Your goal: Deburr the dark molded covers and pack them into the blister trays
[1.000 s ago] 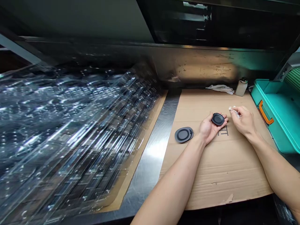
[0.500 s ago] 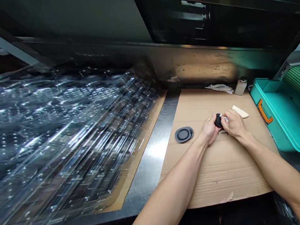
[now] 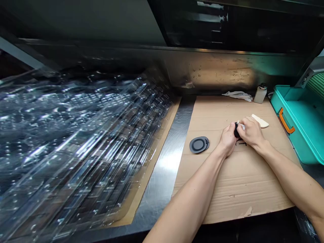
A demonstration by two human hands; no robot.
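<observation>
My left hand is closed around a small round black part, held up over the cardboard sheet. My right hand meets it from the right, its fingers pinching a small, slender white thing against the black part. Fingers cover much of both pieces, so I cannot tell the white thing's kind. Just below the hands, dark thin marks or pieces show on the cardboard. An oval dark grey part with a raised ring lies left of my left hand. A cream-coloured wedge-shaped piece rests beyond my right hand.
Clear plastic trays are stacked at the left. At the right stands a teal bin with an orange handle. Along the back lie a white glove and a small dark-capped bottle. A metal panel rises behind.
The black part has turned in my left hand and shows a narrower face. The left fingers have shifted slightly right with it, while my right hand keeps its pinch on the white thing.
</observation>
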